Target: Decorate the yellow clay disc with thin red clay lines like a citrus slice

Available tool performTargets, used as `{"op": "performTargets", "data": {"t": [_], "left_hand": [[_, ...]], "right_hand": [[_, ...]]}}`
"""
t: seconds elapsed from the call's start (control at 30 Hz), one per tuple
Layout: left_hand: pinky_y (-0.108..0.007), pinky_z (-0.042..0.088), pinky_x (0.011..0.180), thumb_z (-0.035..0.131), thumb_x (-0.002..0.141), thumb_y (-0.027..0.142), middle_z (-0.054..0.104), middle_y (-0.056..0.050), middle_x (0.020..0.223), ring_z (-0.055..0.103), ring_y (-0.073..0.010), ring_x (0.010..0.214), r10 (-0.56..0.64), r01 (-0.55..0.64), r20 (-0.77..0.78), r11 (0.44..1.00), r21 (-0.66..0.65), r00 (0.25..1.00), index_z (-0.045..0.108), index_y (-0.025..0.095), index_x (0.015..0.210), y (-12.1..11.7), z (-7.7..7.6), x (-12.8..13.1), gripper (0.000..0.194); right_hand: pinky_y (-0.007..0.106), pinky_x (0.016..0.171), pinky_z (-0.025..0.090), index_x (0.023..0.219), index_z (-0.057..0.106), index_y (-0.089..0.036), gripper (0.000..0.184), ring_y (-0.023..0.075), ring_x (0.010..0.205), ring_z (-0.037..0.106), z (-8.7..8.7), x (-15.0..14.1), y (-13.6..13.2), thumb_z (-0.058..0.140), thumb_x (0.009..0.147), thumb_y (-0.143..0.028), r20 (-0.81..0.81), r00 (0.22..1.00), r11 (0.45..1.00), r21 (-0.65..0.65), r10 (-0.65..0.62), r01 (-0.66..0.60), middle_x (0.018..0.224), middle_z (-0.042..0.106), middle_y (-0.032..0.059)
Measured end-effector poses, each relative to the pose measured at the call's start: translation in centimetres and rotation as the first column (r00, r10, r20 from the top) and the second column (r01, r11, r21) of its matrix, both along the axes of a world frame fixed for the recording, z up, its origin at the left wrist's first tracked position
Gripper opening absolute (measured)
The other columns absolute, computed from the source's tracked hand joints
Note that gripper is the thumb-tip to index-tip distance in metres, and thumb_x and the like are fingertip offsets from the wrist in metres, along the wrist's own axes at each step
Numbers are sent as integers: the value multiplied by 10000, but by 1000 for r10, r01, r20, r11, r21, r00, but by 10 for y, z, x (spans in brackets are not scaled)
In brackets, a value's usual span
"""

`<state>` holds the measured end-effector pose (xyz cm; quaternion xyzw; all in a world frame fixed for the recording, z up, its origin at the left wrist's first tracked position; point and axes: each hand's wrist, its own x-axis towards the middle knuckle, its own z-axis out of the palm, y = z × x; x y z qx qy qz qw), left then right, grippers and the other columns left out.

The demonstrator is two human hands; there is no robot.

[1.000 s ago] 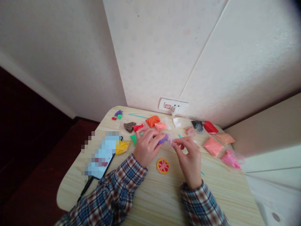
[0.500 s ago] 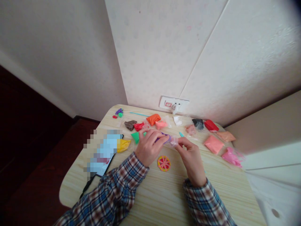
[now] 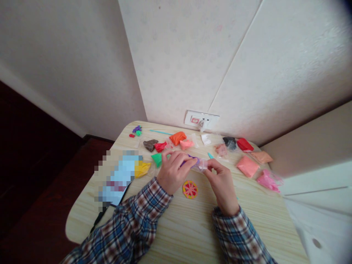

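Observation:
A small clear bag of purple clay [image 3: 194, 160] is stretched between my two hands above the table. My left hand [image 3: 176, 170] is closed around its purple end, fingers curled over the top. With thumb and fingertips my right hand [image 3: 220, 182] pinches the bag's clear end. Just below the hands a round clay piece [image 3: 190, 189] lies flat, yellow at the rim with a red and pink pattern inside. Beside my left hand are a green clay bag [image 3: 157, 160], partly hidden by the fingers, and a yellow clay bag [image 3: 142, 169].
Bags of brown [image 3: 150, 145], orange [image 3: 178, 138], black [image 3: 230, 142] and salmon clay [image 3: 248, 166] line the wooden table's [image 3: 176, 234] far side. Small purple clay balls [image 3: 136, 128] sit at the back left. A phone [image 3: 118, 183], partly blurred out, lies at the left.
The whole view has shifted slightly, so everything sits a little further left. My hands keep the same hold on the purple clay bag.

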<state>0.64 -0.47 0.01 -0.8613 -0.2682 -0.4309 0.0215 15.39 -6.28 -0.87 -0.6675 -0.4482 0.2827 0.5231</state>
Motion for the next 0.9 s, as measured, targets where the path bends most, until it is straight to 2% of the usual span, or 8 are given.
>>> {"op": "performTargets", "data": {"t": [0.47,0.9], "left_hand": [[-360,313,858,578,848,166,670,8,825,598,-142,830,-2,1,-28,1000,-14,1000,633,208,931,-1,0,0,108],[-366,316,842,570,845,155,663,3,816,595,-147,828,-1,1,-36,1000,-18,999,627,209,931,-2,-1,0,116]], "right_hand": [[274,616,378,653,639,-195,97,137,605,475,0,1,-2,597,725,-244,164,987,996,91,0,-15,601,543,-18],[294,653,367,644,606,-196,150,146,635,482,0,2,-2,584,768,-277,251,968,996,78,25,-46,639,558,-10]]}}
